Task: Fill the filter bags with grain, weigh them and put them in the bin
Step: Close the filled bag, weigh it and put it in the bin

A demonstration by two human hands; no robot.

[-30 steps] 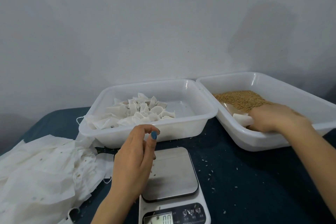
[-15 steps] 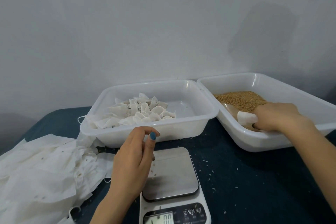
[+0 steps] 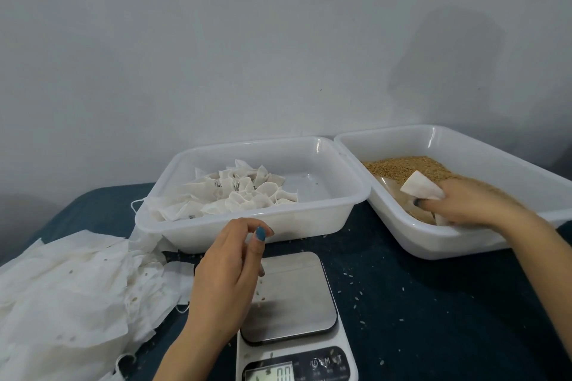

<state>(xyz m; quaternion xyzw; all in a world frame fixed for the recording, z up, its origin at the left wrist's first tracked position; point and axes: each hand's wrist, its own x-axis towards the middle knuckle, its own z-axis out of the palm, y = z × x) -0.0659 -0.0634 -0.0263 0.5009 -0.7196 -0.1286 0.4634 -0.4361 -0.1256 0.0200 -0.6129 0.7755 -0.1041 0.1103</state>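
Observation:
My right hand (image 3: 470, 202) grips a white filter bag (image 3: 421, 187) inside the right white tub (image 3: 433, 244), beside the pile of brown grain (image 3: 411, 165). The bag's corner sticks up above my fingers. My left hand (image 3: 226, 275) hovers over the left edge of the kitchen scale (image 3: 294, 303), fingers loosely curled with fingertips close together, and a few grains fall from it onto the steel platform. The scale's display reads zero. The left white bin (image 3: 309, 219) holds several filled filter bags (image 3: 238, 195) heaped in its left half.
A heap of empty white filter bags (image 3: 71, 291) lies on the dark blue table (image 3: 433, 318) at the left. Loose grains are scattered on the cloth around the scale. A plain grey wall stands behind the tubs.
My right hand has lifted the filter bag up out of the grain, so more of the bag shows. My left hand stays over the scale, with grains dropping from it.

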